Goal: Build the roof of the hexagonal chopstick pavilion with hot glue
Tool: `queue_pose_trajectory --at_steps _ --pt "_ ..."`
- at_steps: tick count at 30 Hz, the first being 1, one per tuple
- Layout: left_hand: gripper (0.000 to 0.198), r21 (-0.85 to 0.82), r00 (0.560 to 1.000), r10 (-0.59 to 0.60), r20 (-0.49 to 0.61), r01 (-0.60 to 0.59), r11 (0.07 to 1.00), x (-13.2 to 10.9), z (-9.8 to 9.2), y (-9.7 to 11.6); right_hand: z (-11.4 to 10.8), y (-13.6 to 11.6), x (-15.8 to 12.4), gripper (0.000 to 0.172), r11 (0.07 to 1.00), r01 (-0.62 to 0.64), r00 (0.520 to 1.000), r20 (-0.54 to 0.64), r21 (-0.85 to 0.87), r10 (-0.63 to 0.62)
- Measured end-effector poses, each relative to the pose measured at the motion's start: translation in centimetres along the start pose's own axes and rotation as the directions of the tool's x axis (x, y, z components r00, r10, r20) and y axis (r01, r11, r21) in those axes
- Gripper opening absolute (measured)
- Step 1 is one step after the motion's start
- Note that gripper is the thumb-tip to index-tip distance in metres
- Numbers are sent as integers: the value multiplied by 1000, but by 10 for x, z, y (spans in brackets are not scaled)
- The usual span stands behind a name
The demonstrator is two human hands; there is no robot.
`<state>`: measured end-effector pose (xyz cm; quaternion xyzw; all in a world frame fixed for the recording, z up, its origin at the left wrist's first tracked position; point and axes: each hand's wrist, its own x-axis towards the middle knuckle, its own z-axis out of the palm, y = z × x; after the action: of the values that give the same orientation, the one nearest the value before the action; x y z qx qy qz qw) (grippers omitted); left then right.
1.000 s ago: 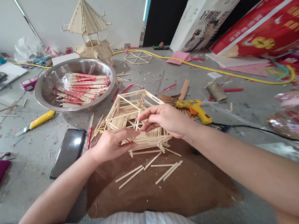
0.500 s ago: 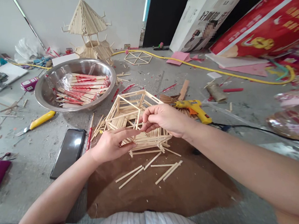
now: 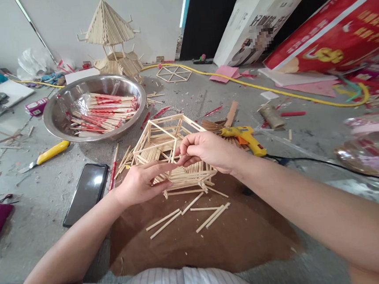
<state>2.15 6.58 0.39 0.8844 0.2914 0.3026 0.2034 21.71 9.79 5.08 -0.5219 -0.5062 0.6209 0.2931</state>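
Note:
A hexagonal frame of wooden sticks [image 3: 190, 177] sits on a brown board [image 3: 199, 251], with spokes meeting at the middle of its top. My left hand [image 3: 143, 180] reaches over its near left side, thumb and fingers closed about the frame near the centre. From the right, my right hand [image 3: 206, 151] pinches at the centre joint of the spokes, where an upright stick [image 3: 173, 150] meets them. My fingers partly cover that joint. Several loose cut sticks [image 3: 165, 225] lie on the board before the frame.
A steel basin [image 3: 50, 123] holds wrapped chopsticks. Around me lie a yellow utility knife [image 3: 53, 152], a phone [image 3: 86, 194] and a yellow glue gun [image 3: 249, 140] with a black cord. A stick pagoda [image 3: 108, 27] and a flat stick hexagon [image 3: 174, 74] stand farther back.
Both hands keep nearly the same hold on the stick frame. The whole view has shifted very slightly; otherwise nothing visibly moves.

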Motion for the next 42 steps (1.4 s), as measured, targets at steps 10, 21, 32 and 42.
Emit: queue_pose_trajectory --at_steps 10,21,32,42 --pt "33 -3 1000 11 -5 -11 1000 1 -1 1 -1 1 -2 23 998 32 999 -10 -47 -32" --pt "50 -13 1000 5 -1 -5 1000 -1 -3 1 -25 11 -14 18 909 357 906 -156 -215 -393" --pt "58 -65 980 44 -192 -58 996 -1 -18 6 -48 44 -49 12 879 468 758 -469 -92 -453" --pt "23 -59 837 -401 -373 410 910 -29 -11 26 -52 111 -34 26 882 420 744 -476 -214 -469"
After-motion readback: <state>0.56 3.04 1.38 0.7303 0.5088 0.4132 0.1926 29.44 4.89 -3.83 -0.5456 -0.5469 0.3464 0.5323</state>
